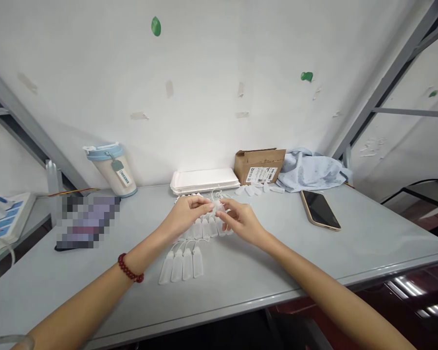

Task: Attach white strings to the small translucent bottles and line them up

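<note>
My left hand (188,213) and my right hand (244,221) meet over the middle of the table, fingertips closed on a small translucent white plastic tag (219,206) with a thin white cord loop above it. Fingers partly cover this tag. Just below my hands lies a row of similar tags (205,227), partly hidden by the fingers. Nearer the front edge, several more looped tags (182,265) lie side by side. A red bead bracelet (129,269) circles my left wrist.
Against the wall stand a white stack of flat packs (204,179), a cardboard box (259,165) and a crumpled blue cloth (310,170). Loose white pieces (255,189) lie before the box. A phone (320,210) is right; a tumbler (113,170) and a blurred-out object (89,223) are left.
</note>
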A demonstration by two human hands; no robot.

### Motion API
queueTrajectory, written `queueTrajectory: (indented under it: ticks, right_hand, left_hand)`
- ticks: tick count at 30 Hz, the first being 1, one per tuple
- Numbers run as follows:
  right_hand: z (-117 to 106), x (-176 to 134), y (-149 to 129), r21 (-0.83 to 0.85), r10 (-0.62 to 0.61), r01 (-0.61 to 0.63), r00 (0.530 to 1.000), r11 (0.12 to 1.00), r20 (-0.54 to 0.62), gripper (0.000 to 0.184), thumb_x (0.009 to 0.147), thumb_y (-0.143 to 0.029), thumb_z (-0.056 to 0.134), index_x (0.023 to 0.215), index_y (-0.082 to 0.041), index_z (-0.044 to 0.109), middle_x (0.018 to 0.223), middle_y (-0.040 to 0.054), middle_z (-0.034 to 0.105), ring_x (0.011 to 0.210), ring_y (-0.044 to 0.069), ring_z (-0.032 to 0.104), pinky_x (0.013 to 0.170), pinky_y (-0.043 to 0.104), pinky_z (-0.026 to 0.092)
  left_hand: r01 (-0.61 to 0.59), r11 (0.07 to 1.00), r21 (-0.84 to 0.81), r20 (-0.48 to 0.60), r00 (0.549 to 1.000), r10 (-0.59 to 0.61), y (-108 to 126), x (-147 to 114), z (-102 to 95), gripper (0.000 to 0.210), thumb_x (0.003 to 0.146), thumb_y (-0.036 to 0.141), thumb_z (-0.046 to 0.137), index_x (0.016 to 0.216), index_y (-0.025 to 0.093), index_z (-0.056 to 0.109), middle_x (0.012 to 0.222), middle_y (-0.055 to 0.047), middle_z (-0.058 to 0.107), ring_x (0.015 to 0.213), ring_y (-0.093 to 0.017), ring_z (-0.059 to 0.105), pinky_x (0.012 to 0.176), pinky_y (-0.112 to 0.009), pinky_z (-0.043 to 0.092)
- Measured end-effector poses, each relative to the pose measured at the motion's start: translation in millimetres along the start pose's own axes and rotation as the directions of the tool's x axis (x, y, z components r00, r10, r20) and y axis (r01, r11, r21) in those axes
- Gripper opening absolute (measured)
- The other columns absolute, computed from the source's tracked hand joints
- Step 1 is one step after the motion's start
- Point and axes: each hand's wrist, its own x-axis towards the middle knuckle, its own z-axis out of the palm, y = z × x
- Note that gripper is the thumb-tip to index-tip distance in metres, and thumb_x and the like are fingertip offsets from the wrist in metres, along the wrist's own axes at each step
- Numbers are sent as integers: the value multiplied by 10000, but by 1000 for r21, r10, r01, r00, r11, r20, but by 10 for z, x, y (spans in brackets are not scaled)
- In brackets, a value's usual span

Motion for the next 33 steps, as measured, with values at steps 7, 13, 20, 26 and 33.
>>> queueTrajectory:
  ticks: [7,13,20,26,33]
  right_hand:
    - [8,-1,-107,297,187,-212,976,931,109,327,830,-425,549,1029,-170,502,767,4,615,493,115,621,446,218,463]
    - [24,-23,-198,319,216,-272,955,908,201,271,832,-400,561,950,-157,527,600,-33,592,403,97,550,409,205,394]
    - [110,-49,-186,324,262,-375,902,868,342,280,825,-414,568,916,-150,557,520,-42,586,366,91,531,370,179,336]
    - [-21,-47,-176,155,241,-438,718,886,653,354,791,-458,589,802,-107,633,650,27,653,419,85,567,381,176,386]
    - [-50,-45,-119,40,265,-460,580,887,770,290,806,-378,573,751,-100,635,671,33,649,444,67,563,372,153,372]
  left_hand:
    - [-383,745,546,-67,866,495,22,-233,-2,169,828,280,564,932,159,620,941,-68,651,894,-197,574,776,-344,469]
    - [-603,344,720,205,658,724,-111,-363,39,336,825,261,610,1120,126,523,1130,-133,585,1052,-251,500,880,-414,457]
    - [-602,409,686,208,701,682,-240,-477,58,378,797,264,638,1135,153,513,1095,-117,608,1033,-254,510,858,-429,469]
    - [-506,589,630,193,837,512,-353,-773,143,390,745,259,686,1094,183,529,1090,-83,607,1029,-252,498,849,-411,480]
    - [-449,619,644,206,881,425,-435,-921,165,391,755,266,664,1115,189,534,1123,-84,600,1082,-271,474,893,-444,463]
